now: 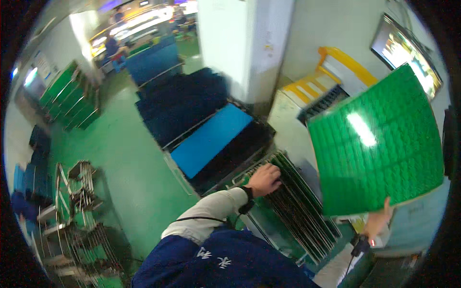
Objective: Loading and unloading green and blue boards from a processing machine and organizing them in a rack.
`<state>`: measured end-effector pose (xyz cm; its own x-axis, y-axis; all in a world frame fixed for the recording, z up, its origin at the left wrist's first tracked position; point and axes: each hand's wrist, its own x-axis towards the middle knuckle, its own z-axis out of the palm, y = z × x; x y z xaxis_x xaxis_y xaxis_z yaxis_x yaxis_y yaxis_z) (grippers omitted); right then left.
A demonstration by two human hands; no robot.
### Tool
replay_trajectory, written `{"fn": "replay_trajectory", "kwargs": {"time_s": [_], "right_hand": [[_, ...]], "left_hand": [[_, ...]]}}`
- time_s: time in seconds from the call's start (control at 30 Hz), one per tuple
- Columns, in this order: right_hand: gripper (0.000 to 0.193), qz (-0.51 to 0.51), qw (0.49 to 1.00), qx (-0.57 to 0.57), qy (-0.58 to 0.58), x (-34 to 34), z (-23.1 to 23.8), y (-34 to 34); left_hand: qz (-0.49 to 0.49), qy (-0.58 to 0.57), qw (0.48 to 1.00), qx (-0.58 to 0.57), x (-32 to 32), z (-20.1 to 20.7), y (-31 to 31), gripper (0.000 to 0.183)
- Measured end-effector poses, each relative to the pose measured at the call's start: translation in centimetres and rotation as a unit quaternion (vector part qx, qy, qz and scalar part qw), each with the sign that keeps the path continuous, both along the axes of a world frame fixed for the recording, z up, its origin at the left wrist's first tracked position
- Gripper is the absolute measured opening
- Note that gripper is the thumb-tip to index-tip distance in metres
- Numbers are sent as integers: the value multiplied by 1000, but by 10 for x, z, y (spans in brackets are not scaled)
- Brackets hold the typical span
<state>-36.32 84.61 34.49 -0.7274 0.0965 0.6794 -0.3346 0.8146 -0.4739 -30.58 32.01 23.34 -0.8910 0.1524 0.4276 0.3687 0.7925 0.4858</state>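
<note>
My right hand (378, 222) grips the lower edge of a large green circuit board panel (379, 158), thumb against its face. The panel is raised and tilted at the right, with light glaring off its patterned surface. My left hand (265, 179) rests on the far end of a rack (307, 254) packed with thin upright panels (300, 209). Its fingers are curled over the panel edges, and what lies under them is hidden.
Beyond the rack stand dark stacked panels (182, 101) and a bright blue one (211, 141). Metal racks (79, 216) stand at left and a green-panelled cart (72, 98) behind. A white pillar (230, 53), a yellow-framed item (345, 65) and a wall screen (406, 53) are beyond.
</note>
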Motion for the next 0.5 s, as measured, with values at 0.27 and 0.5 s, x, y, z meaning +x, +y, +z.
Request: {"fn": "replay_trajectory", "kwargs": {"time_s": [0.27, 0.5], "right_hand": [[7, 175, 772, -547, -271, 29, -66, -93], [12, 148, 557, -770, -274, 75, -75, -175]], "left_hand": [[20, 43, 999, -25, 4, 12, -2, 33], [8, 49, 998, -23, 1, 20, 2, 36]]}}
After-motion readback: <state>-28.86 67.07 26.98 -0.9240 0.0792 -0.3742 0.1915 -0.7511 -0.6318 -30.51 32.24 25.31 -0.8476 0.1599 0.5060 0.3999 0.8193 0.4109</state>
